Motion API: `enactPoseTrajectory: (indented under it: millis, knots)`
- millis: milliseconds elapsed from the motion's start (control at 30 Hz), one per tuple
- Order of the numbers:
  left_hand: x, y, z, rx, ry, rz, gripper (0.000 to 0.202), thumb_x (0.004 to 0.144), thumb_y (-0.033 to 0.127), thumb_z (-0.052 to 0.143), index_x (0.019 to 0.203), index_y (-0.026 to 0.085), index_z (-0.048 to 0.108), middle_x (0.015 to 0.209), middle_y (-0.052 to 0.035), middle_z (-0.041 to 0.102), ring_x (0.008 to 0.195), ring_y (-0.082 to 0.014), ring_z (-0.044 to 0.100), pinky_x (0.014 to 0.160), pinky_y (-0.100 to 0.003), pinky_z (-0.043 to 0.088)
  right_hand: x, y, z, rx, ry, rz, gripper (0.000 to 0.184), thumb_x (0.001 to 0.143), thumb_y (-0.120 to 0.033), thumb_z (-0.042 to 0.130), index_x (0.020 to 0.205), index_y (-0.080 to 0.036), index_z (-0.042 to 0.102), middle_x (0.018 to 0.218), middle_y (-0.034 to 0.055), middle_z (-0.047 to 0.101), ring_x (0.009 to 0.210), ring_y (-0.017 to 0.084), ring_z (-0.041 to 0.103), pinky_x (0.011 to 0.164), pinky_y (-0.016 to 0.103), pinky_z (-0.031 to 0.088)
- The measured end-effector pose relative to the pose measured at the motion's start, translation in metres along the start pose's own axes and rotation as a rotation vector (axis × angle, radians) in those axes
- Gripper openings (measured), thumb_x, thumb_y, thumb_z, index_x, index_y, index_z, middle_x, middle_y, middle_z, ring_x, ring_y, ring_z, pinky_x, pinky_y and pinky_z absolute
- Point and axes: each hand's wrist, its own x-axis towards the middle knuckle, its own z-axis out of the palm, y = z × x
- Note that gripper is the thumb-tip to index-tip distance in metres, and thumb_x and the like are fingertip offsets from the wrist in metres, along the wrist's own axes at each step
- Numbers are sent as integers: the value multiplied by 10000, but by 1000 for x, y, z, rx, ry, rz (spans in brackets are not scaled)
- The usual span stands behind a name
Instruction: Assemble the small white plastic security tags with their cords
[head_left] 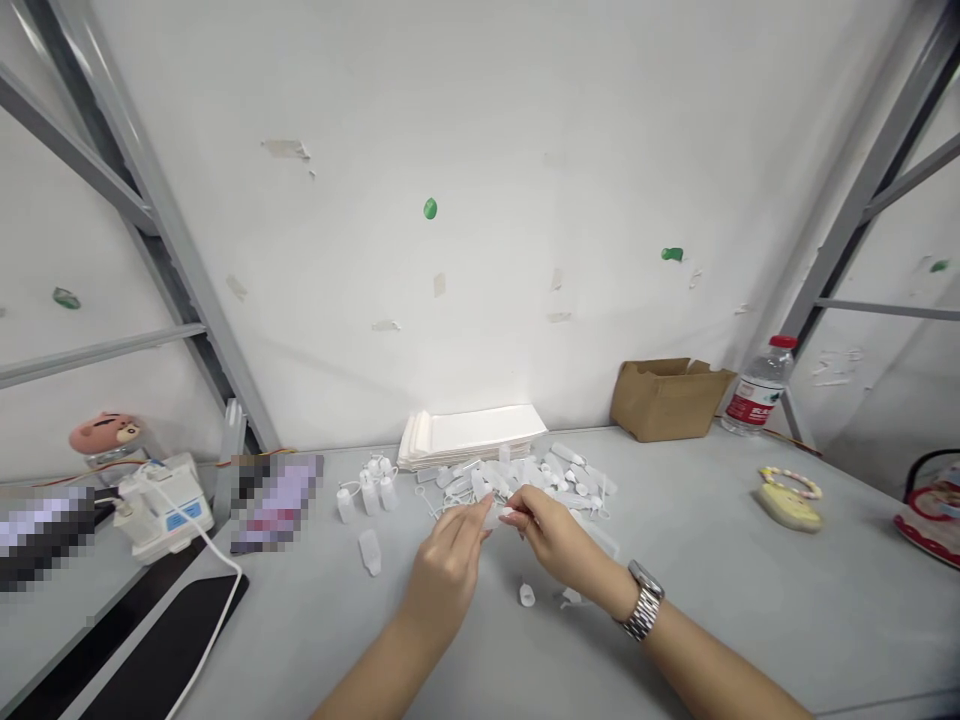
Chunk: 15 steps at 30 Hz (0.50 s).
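My left hand and my right hand meet above the grey table, and both pinch one small translucent plastic bottle between their fingertips. A silver watch sits on my right wrist. Just behind the hands lies a pile of small clear bottles and caps. To the left stand a few small upright bottles, and one more lies alone on the table. A loose cap rests below my right hand.
A stack of white bags lies against the wall. A cardboard box and a water bottle stand at the back right. A white device with a cable sits left, beside a black mat. A yellow toy lies right.
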Motion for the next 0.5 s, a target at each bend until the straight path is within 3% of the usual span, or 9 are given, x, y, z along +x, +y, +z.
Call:
enactPoseTrajectory:
  millis: [133, 233, 300, 367, 500]
  knots:
    - [0, -1, -2, 120, -32, 114, 517, 787, -32, 381, 1259, 177, 412, 977, -75, 637, 934, -183, 558, 787, -327, 513, 3, 0, 6, 197, -20, 177, 215, 865, -336, 419, 707, -195, 457, 587, -32, 485, 551, 118, 446, 533, 240, 364]
    - [0, -1, -1, 91, -38, 115, 524, 786, -34, 368, 1255, 192, 427, 1024, -71, 631, 968, -184, 542, 817, -330, 496, 4, 0, 7, 315, -29, 259, 241, 834, -394, 461, 717, -186, 486, 564, -38, 493, 511, 106, 443, 509, 233, 366]
    - [2, 1, -1, 15, -54, 0, 498, 803, -1, 375, 1238, 230, 454, 989, -51, 637, 940, -171, 550, 810, -320, 495, 5, 1, 5, 370, -33, 281, 284, 815, -439, 474, 709, -178, 506, 554, -35, 508, 494, 103, 452, 505, 236, 373]
    - [4, 3, 0, -78, -61, -217, 460, 809, 52, 416, 1201, 279, 494, 934, -24, 631, 888, -158, 559, 784, -308, 499, 7, 1, -1, 415, 1, 286, 344, 805, -485, 461, 704, -165, 537, 563, -18, 536, 498, 108, 476, 516, 247, 388]
    - [10, 3, -1, -241, -26, -640, 382, 788, 177, 510, 1137, 326, 553, 808, 9, 548, 717, -128, 551, 681, -272, 498, 13, 1, -16, 586, 224, 298, 413, 766, -525, 490, 859, -143, 616, 656, 23, 594, 575, 133, 537, 597, 283, 431]
